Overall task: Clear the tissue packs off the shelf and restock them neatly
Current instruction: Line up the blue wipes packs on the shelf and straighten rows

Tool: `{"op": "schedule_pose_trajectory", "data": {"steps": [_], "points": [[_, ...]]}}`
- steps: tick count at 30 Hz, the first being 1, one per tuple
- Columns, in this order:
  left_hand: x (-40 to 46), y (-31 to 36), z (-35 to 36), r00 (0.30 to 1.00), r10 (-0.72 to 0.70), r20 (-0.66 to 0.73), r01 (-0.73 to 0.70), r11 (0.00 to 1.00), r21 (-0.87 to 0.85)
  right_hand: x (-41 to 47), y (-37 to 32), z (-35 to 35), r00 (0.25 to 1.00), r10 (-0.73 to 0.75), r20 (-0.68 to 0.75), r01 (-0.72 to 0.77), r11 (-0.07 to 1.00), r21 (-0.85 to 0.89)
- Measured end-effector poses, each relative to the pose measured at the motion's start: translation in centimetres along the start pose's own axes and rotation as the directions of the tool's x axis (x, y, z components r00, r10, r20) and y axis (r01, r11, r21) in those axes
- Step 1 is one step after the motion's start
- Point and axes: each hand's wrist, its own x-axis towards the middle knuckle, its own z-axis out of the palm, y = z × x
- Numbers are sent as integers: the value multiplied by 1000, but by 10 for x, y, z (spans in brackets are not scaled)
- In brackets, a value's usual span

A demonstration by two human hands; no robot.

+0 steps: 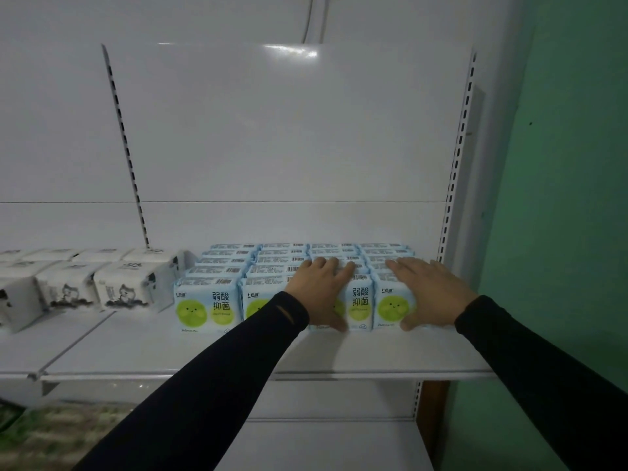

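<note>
Head view: a white metal shelf (238, 351) carries a block of light-blue tissue packs (238, 266) with green round faces on their fronts, standing in four columns several rows deep at the right end of the shelf, near the slotted upright (455, 164). Left hand (323, 287) lies on top of the third column from the left, fingers straight and spread over the pack tops, thumb down against the front face of the front pack. Right hand (428, 290) lies the same way on the rightmost column, fingers extended flat, thumb at the front pack's lower face. Neither hand curls around a pack. Both arms wear black sleeves (210, 385). White packs with ink-style cat prints (125, 290) stand just left of the blue block. A green wall (560, 198) adjoins on the right.
</note>
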Motion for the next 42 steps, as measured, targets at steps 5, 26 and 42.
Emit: {"op": "schedule_pose_trajectory", "data": {"steps": [5, 26, 42], "points": [[-20, -20, -11, 1000, -17, -10, 15, 992, -128, -2, -14, -14, 999, -21, -28, 23, 998, 61], [-121, -151, 13, 970, -238, 49, 242, 965, -97, 57, -190, -14, 985, -98, -143, 112, 989, 95], [-116, -151, 19, 971, -230, 66, 236, 966, -103, 61, -194, -6, 977, -69, -203, 80, 996, 46]]}}
